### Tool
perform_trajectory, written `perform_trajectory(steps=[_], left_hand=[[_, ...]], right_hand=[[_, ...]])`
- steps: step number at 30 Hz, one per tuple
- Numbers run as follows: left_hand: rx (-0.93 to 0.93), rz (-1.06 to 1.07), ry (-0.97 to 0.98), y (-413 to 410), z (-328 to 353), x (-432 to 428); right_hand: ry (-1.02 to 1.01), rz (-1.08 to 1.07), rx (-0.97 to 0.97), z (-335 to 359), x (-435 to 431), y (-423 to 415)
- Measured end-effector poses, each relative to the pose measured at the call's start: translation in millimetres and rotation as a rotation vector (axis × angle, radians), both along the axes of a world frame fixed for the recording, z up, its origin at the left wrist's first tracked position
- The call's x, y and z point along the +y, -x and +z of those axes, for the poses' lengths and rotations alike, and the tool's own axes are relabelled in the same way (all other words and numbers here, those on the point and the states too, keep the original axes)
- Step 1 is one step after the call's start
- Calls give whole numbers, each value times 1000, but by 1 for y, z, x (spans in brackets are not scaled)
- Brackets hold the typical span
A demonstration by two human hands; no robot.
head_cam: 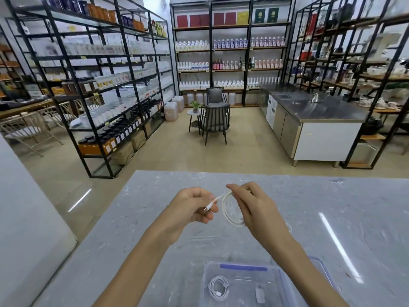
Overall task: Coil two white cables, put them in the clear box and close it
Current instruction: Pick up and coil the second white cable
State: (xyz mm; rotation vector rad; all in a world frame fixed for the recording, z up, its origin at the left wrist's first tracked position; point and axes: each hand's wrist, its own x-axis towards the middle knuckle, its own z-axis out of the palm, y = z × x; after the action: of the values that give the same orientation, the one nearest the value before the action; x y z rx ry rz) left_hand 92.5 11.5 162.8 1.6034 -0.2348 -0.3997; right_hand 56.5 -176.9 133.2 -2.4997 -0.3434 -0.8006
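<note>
Clear plastic box stands open at the near edge of the grey marbled bench, holding one coiled white cable and a small pale item too blurred to name. Beyond the box and above the bench, the right hand grips the loops of the second white cable; the left hand pinches its plug end.

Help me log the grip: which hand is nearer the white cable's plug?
Left. The left hand pinches the plug; the right hand holds the cable's coil just to its right.
</note>
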Motion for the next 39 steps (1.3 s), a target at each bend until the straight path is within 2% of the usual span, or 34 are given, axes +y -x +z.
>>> perform_trajectory(steps=[2,5,7,10,12,15,18,20,23,25,27,31,36,39], left_hand=[[42,-48,74,1,4,4],[-52,-21,48,7,1,2],[-140,54,21,9,-3,-1],[-217,153,-2,10,-13,-2],[-222,128,-14,12,-19,-3],[-296,47,15,17,-25,-5],[-379,170,-50,19,-31,-7],[-301,164,-2,20,-34,-6],[-21,-71,295,19,-32,3],[158,-223,504,18,-31,12],[227,-241,555,16,-34,16],[187,-70,441,13,-38,14],[-55,126,125,21,-34,9],[-149,201,62,35,-31,4]], right_hand=[[79,-39,-36,0,5,0],[66,-55,-79,1,10,-1],[14,-2,-119,2,16,0],[-198,116,-97,6,23,1],[-310,180,-57,8,26,1],[-332,229,-45,7,29,2],[-314,181,-80,3,35,1],[-429,155,-64,1,40,0],[-694,163,55,3,48,0],[-801,161,124,7,50,-1],[-856,165,196,10,50,-3],[-985,115,261,10,52,-5],[-934,-74,88,4,58,-9],[-928,-124,16,-1,65,-8]])
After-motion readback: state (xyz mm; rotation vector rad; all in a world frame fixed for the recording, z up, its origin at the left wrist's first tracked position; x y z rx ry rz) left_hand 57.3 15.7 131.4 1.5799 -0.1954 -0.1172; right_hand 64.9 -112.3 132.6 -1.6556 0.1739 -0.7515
